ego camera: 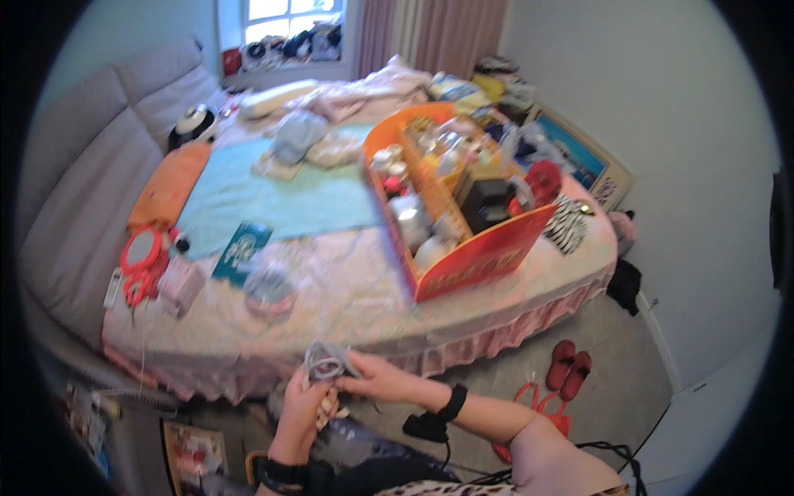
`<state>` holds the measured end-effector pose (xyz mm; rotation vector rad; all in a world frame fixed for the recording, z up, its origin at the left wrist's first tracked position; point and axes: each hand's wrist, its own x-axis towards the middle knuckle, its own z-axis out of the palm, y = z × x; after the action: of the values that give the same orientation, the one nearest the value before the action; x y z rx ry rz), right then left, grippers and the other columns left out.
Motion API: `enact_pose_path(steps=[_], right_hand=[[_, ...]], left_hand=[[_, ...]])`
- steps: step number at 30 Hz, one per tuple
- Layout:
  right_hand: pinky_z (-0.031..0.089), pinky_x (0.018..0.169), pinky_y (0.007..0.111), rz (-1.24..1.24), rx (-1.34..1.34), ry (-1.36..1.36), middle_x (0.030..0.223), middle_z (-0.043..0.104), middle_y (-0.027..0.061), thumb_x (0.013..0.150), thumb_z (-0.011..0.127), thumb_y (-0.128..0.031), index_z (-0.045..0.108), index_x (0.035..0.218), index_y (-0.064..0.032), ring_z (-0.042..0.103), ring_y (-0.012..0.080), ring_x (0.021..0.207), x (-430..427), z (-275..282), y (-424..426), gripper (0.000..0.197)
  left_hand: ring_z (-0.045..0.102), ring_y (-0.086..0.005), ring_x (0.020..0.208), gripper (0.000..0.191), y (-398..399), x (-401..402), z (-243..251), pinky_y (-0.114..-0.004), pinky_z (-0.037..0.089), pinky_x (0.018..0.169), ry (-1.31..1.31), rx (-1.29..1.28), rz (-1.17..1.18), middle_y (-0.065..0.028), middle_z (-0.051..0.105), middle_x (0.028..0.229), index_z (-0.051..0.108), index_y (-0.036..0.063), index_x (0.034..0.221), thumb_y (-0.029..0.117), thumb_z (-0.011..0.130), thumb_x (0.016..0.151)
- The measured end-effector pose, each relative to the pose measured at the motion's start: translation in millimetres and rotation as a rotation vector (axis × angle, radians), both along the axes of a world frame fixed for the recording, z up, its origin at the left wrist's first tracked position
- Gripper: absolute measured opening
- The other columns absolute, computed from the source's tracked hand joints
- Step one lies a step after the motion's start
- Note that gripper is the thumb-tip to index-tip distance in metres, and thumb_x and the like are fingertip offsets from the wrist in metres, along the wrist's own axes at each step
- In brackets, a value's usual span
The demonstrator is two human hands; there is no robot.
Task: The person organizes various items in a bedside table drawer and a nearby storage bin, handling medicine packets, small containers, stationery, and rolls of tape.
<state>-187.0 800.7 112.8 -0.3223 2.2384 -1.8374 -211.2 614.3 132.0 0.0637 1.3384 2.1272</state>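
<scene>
Both hands are raised close together in front of the near edge of the bed. Between them is a grey coiled cord point(327, 361), looped into a small bundle; its exact kind is too small to tell. My left hand point(298, 406) grips the bundle from below and the left. With thumb and fingers, my right hand point(375, 377) pinches the bundle's right side. Below the left palm hangs a pale, lumpy item point(329, 409) that I cannot make out. A black strap circles each wrist.
On the bed point(347, 316) stands an orange-red cardboard tray point(477, 273) full of bottles and boxes. A clear plastic bag point(270, 294), teal booklet point(243, 253), pink box point(181, 285), red scissors point(138, 286) and red mirror point(142, 249) lie leftward. Red slippers point(567, 370) and a red bag point(555, 425) occupy the floor.
</scene>
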Motion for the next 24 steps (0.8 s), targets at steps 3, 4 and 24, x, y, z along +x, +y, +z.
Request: enact_pose_path(steps=[3, 4, 24], right_hand=[[0.048, 0.075, 0.036, -0.061, 0.180, 0.355, 0.091, 0.061, 0.0161, 0.095, 0.059, -0.020, 0.053, 0.121, -0.0040, 0.059, 0.0296, 0.081, -12.3, 14.6, 21.6, 0.031], [0.048, 0.076, 0.038, -0.075, 0.215, 0.332, 0.093, 0.061, 0.0184, 0.093, 0.059, -0.018, 0.054, 0.120, -0.0036, 0.059, 0.0328, 0.083, -15.6, 26.2, 31.3, 0.031], [0.053, 0.079, 0.045, -0.557, 1.327, 0.110, 0.092, 0.068, 0.0243, 0.083, 0.061, -0.035, 0.065, 0.100, 0.0031, 0.067, 0.0378, 0.088, -167.5, 148.4, 238.8, 0.042]], left_hand=[[0.048, -0.0127, 0.046, 0.023, 16.5, -5.4, 5.6, -0.025, 0.040, 0.042, 0.039, 0.006, -0.015, -0.0051, 0.052, 0.064, 0.050, 0.0019, 0.107, 0.014, 0.060, 0.091], [0.049, -0.0129, 0.048, 0.025, 19.4, -8.1, 7.4, -0.026, 0.041, 0.042, 0.014, 0.041, -0.028, -0.0059, 0.053, 0.065, 0.048, 0.0014, 0.111, 0.009, 0.060, 0.090], [0.052, -0.0130, 0.053, 0.028, 5.6, -25.4, -13.5, -0.026, 0.045, 0.047, -0.051, 0.080, -0.102, -0.0061, 0.055, 0.068, 0.051, -0.0015, 0.117, 0.009, 0.059, 0.092]])
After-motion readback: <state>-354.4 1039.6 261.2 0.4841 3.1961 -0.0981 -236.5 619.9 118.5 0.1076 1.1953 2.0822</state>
